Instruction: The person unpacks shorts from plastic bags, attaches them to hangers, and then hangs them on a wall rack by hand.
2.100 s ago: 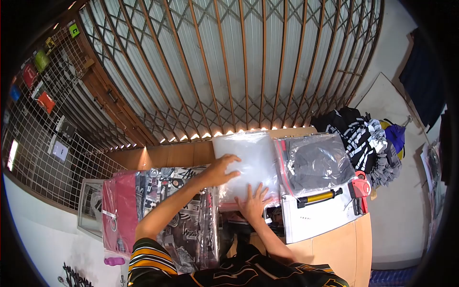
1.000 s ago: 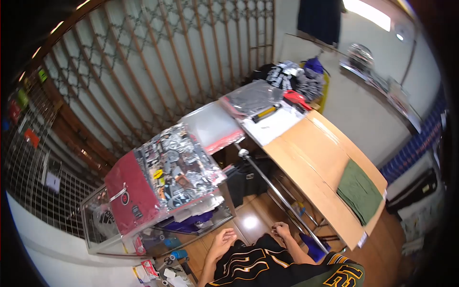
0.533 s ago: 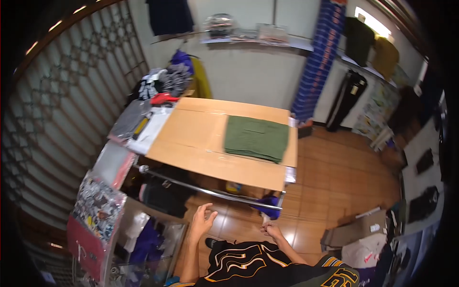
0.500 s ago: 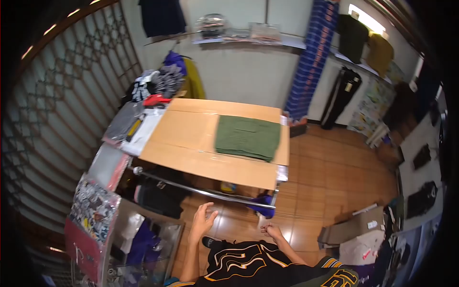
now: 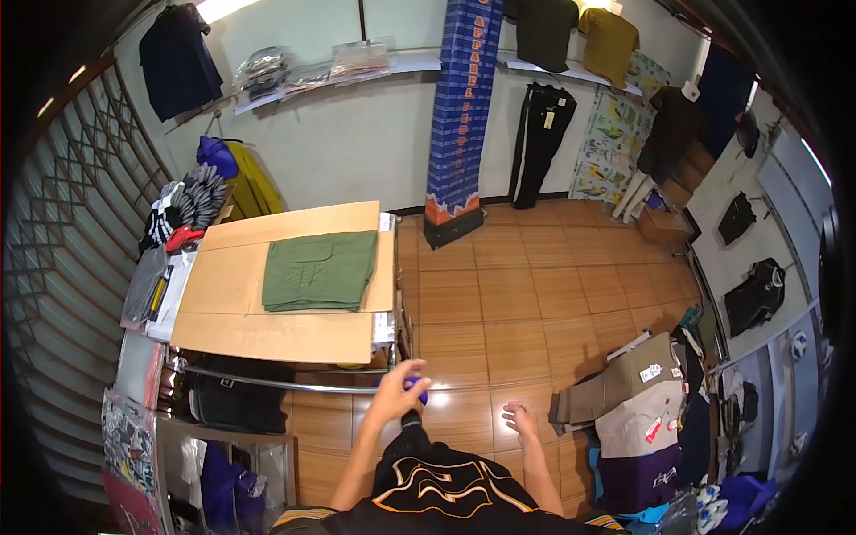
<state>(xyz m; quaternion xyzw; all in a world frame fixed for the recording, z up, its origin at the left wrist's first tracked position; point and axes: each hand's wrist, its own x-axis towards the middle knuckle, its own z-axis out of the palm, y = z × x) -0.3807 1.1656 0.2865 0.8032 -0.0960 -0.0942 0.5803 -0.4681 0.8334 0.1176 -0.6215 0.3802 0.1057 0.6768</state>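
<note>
My left hand (image 5: 398,392) is raised in front of my body, fingers apart and curved, with nothing in it. It appears near the corner of the table's metal rail (image 5: 294,385). Some way to its right, over the floor, is my right hand (image 5: 520,417), its fingers loosely spread and holding nothing. Beyond the left hand, a folded green garment with a pocket seam (image 5: 319,271) lies flat on a cardboard sheet (image 5: 214,308) that covers the table. Neither hand touches the garment.
Stacked clothes, a brown one (image 5: 624,370) among them, stand at the right. A blue lettered pillar (image 5: 459,134) rises ahead on the tiled floor (image 5: 535,285). Black trousers (image 5: 540,134) hang on the wall, and a folding metal gate (image 5: 80,223) runs along the left.
My view has swung to the right, so the table and green garment now sit further left. The fingers of my right hand have loosened from a curl.
</note>
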